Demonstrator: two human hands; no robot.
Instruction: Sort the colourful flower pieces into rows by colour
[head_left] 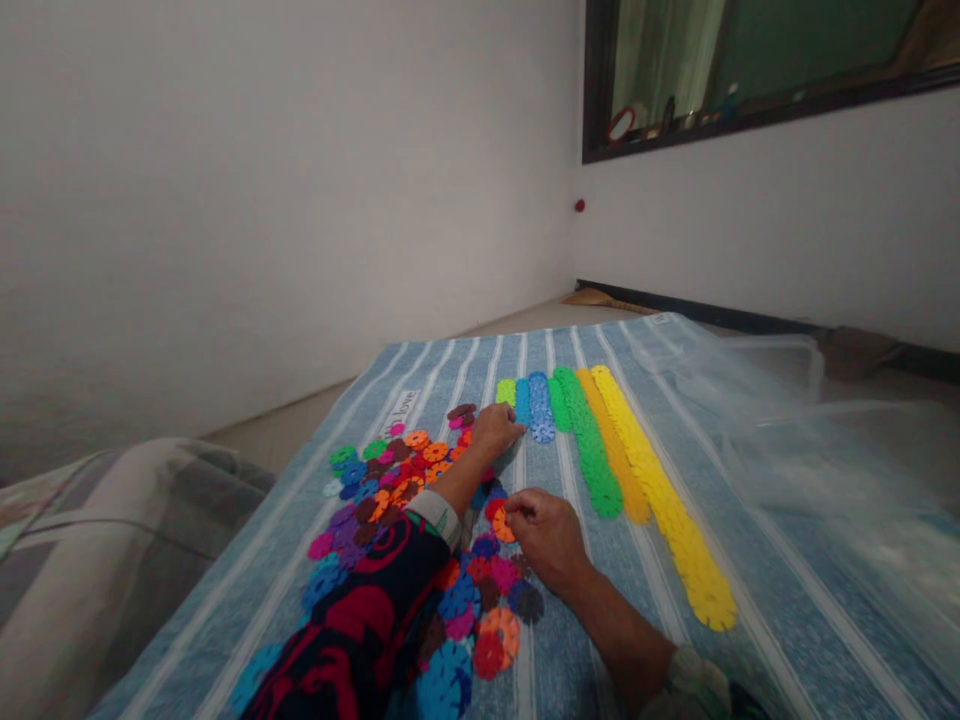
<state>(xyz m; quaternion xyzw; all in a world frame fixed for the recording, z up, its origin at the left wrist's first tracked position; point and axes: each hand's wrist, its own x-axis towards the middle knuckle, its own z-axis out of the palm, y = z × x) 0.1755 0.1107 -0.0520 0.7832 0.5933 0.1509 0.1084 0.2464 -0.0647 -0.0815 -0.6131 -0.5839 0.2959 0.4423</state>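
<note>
My left hand (497, 430) reaches over the far side of a mixed pile of plastic snowflake discs (409, 468). Its fingers are curled together by the near end of a short blue row (523, 398), beside a lime-green row (506, 390). Whatever they hold is hidden. Closer to me, my right hand (549, 538) has thumb and forefinger pinched at the edge of an orange disc (501, 522); whether it grips that disc is unclear. Overlapping discs form further rows: speckled blue (541, 408), short green (557, 405), long green (589, 445), amber (616, 450) and yellow (664, 505).
A blue-and-white striped cloth (765, 620) covers the table. Clear plastic containers (780, 370) stand along its right side, blurred. Grey fabric (150, 560) bulges at the left. White walls (360, 180) meet behind the table, with a dark-framed window (598, 90) at upper right.
</note>
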